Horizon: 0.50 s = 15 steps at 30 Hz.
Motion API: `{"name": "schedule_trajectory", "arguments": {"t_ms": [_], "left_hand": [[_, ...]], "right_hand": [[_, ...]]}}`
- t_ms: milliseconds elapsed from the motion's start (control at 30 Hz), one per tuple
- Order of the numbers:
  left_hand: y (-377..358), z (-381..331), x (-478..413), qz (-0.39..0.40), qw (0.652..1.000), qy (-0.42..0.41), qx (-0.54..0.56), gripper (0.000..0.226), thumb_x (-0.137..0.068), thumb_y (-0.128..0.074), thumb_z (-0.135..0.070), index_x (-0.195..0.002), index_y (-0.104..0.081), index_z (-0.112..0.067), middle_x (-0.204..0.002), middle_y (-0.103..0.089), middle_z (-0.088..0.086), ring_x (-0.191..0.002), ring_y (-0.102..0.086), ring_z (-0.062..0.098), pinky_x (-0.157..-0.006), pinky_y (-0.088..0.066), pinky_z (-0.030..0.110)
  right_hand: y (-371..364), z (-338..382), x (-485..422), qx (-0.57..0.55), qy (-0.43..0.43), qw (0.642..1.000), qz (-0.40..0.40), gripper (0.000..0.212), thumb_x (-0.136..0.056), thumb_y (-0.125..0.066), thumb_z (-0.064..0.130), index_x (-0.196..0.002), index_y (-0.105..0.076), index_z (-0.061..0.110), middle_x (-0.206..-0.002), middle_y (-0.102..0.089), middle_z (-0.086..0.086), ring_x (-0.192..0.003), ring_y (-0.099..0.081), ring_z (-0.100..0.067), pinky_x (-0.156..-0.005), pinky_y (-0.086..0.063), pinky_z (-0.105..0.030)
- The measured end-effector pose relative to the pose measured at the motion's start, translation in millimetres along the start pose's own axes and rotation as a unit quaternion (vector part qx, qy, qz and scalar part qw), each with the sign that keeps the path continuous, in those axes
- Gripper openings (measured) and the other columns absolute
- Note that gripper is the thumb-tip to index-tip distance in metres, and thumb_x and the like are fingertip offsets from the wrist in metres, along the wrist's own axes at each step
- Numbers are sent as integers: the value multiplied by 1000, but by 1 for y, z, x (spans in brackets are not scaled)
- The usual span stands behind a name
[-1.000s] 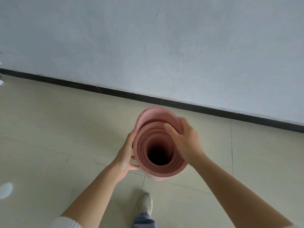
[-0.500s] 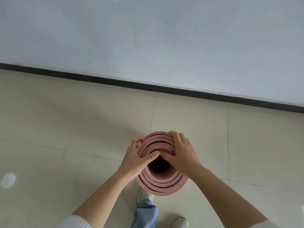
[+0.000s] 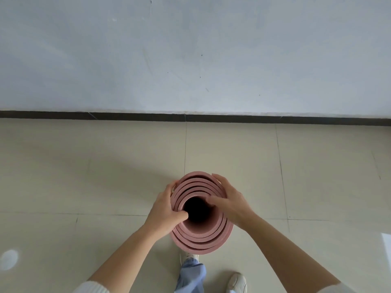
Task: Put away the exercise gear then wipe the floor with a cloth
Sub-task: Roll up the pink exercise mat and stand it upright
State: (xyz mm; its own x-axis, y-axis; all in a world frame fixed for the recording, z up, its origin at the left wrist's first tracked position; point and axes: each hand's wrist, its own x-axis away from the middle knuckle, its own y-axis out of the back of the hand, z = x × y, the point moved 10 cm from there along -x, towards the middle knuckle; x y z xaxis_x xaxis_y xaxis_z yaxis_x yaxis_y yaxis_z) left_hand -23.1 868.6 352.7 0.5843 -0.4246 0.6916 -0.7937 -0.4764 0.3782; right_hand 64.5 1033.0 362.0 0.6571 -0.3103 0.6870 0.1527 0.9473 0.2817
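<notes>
A pink rolled exercise mat (image 3: 201, 240) stands upright in front of me, and I look straight down its dark hollow core. My left hand (image 3: 165, 210) grips the roll's left side, thumb hooked over the inner layers. My right hand (image 3: 230, 199) clasps the right side, fingers over the top edge and thumb reaching into the core. The mat's lower end is hidden beneath the roll.
Beige floor tiles (image 3: 105, 176) run up to a black skirting strip (image 3: 127, 114) under a pale wall (image 3: 190, 60). My white shoes (image 3: 237, 282) and blue trouser leg (image 3: 190, 275) show below the mat. No cloth is in sight.
The view tilted so the wall sits squarer. The mat dropped lower in view and both hands shifted onto its top rim, thumbs now inside the layers.
</notes>
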Motion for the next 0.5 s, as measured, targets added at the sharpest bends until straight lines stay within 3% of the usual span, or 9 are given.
{"name": "schedule_trajectory", "arguments": {"t_ms": [100,167,233,300,367,433,500], "left_hand": [[-3,-2,-4,16,1000,-7,-25,92,-58,-65,-20,-135,-24,-50,-115,-57,-7,-98,-59,13,-84,-51,31],[-8,-5,-5,33,999,-11,-35,101,-65,-66,-14,-142,-11,-49,-117,-56,-10,-92,-60,11,-73,-47,23],[-9,-7,-5,42,998,-12,-54,108,-69,-66,-12,-143,2,-50,-115,-56,-12,-84,-60,9,-66,-44,20],[-6,-5,-5,47,996,-9,-81,114,-68,-65,-13,-140,12,-56,-111,-58,-8,-73,-60,9,-62,-45,21],[-3,-1,-5,52,994,-2,-97,118,-67,-65,-14,-137,20,-57,-105,-61,0,-63,-59,9,-56,-44,21],[0,3,-6,47,993,9,-107,120,-69,-65,-14,-138,26,-52,-82,-60,1,-56,-56,10,-51,-43,21],[4,5,-9,28,994,16,-101,120,-70,-66,-14,-138,26,-50,-67,-53,-1,-51,-54,11,-47,-40,21]], "right_hand": [[8,3,-10,-77,-23,997,-5,36,-90,-51,47,-124,-58,37,-117,-62,14,-107,-56,-9,-89,-42,-27],[13,8,-18,-26,-20,999,-28,33,-91,-48,49,-117,-64,35,-110,-66,14,-104,-57,-10,-91,-43,-28],[15,14,-26,35,-12,999,-37,33,-94,-46,45,-103,-71,25,-88,-68,7,-83,-58,-10,-77,-45,-27],[17,21,-31,81,2,996,-44,44,-95,-44,40,-77,-63,6,-62,-50,-4,-59,-43,-15,-57,-36,-27],[22,31,-32,98,29,992,-72,49,-96,-45,37,-59,-41,6,-54,-34,-1,-53,-29,-16,-50,-27,-28],[19,43,-29,100,67,989,-87,48,-97,-46,36,-58,-35,9,-53,-30,1,-51,-25,-14,-48,-24,-27],[6,44,-24,76,78,992,-65,45,-97,-47,37,-66,-50,4,-55,-36,-3,-52,-30,-13,-51,-28,-27]]}}
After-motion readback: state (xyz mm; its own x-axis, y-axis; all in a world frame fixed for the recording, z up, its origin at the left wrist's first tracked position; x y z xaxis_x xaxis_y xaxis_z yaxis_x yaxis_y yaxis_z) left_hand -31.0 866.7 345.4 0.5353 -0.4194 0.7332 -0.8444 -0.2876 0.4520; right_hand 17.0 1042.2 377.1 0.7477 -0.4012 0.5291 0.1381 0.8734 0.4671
